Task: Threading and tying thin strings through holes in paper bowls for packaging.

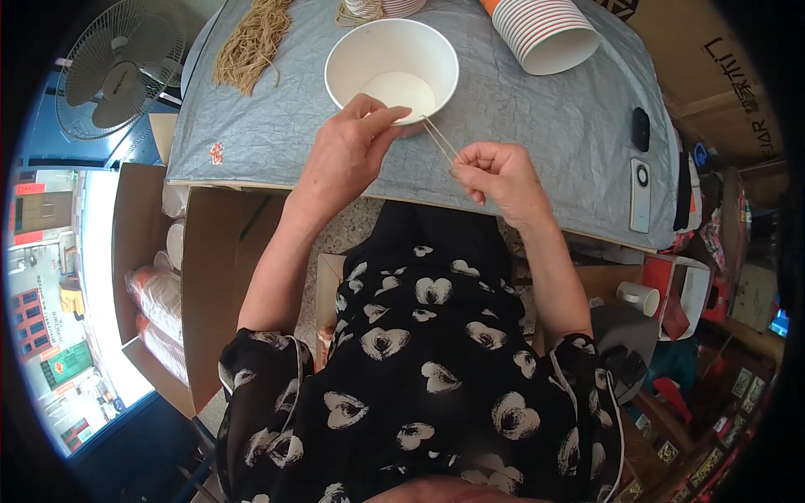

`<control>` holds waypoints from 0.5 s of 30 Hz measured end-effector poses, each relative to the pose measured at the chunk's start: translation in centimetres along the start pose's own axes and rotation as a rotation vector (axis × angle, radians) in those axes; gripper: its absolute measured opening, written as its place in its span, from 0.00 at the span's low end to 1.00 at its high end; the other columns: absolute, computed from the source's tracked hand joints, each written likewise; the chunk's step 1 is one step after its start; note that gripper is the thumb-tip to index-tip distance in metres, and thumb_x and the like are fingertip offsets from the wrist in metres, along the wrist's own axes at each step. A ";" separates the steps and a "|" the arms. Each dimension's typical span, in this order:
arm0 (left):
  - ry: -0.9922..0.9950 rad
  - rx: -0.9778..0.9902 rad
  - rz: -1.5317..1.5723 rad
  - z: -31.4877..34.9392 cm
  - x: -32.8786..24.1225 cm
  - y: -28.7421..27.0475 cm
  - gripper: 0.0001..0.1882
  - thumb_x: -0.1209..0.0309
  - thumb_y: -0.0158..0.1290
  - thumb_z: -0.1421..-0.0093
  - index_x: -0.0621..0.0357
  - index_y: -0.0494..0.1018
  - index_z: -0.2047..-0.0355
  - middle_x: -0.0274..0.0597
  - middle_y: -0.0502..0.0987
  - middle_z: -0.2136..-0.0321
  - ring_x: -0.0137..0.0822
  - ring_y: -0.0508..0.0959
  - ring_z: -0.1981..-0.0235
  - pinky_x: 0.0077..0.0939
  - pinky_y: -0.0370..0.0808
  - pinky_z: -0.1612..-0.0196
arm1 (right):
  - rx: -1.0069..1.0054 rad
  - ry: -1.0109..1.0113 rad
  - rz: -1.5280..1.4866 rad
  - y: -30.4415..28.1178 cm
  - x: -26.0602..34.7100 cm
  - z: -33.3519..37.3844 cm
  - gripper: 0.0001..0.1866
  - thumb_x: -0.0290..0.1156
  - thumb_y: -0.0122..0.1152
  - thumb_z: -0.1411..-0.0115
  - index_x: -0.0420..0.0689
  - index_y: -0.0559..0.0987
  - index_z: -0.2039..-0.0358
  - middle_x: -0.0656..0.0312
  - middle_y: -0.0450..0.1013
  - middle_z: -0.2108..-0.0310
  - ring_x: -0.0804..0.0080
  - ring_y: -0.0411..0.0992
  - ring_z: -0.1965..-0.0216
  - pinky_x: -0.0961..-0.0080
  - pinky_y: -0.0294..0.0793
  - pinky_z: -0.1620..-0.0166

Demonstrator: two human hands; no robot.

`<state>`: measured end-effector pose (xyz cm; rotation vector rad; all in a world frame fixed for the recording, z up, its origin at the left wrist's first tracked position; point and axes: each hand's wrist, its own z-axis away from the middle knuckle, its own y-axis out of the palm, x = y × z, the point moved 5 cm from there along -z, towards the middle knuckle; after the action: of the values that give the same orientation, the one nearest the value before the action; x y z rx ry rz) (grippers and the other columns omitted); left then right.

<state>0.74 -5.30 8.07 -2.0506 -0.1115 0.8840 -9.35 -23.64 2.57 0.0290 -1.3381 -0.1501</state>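
Fingers of my left hand (348,149) and right hand (496,172) pinch closed on a tan string (439,140) stretched between them, just below the white paper bowl (392,65), which I judge not yet tied.

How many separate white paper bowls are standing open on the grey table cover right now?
1: the white paper bowl by the left hand. A nested stack of bowls lies at the far right; more may be hidden.
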 end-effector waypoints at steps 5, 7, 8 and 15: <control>-0.028 0.161 0.366 -1.8 -3.0 0.2 0.20 0.79 0.54 0.37 0.57 0.74 0.43 0.46 0.79 0.53 0.32 0.82 0.72 0.22 0.79 0.70 | 0.040 0.010 0.140 -0.2 2.4 0.6 0.04 0.26 0.65 0.39 0.38 0.80 0.68 0.70 0.72 0.79 0.87 0.67 0.80 0.89 0.65 0.77; 0.008 0.204 0.400 -2.8 -3.9 0.7 0.16 0.76 0.52 0.34 0.59 0.74 0.45 0.46 0.80 0.56 0.30 0.81 0.73 0.21 0.78 0.72 | 0.049 -0.043 0.153 -0.3 3.4 0.7 0.05 0.27 0.65 0.38 0.39 0.80 0.68 0.70 0.72 0.78 0.87 0.67 0.80 0.89 0.66 0.77; -0.057 0.358 0.448 -3.3 -4.2 1.3 0.13 0.74 0.50 0.32 0.60 0.75 0.48 0.44 0.80 0.59 0.29 0.81 0.73 0.20 0.77 0.73 | 0.044 -0.044 0.152 -0.5 3.6 0.7 0.05 0.27 0.65 0.38 0.39 0.80 0.68 0.70 0.72 0.78 0.87 0.67 0.80 0.89 0.66 0.77; -0.268 0.522 0.813 -3.1 -2.7 3.3 0.13 0.67 0.45 0.27 0.64 0.74 0.61 0.34 0.76 0.71 0.22 0.77 0.73 0.17 0.76 0.71 | -0.126 -0.244 -0.035 -2.0 4.2 0.7 0.08 0.29 0.61 0.34 0.37 0.79 0.60 0.68 0.74 0.74 0.86 0.69 0.75 0.87 0.69 0.73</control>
<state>-0.12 -10.47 8.13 -1.4505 0.7797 1.4844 -9.23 -26.09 6.62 -0.0747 -1.5689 -0.2747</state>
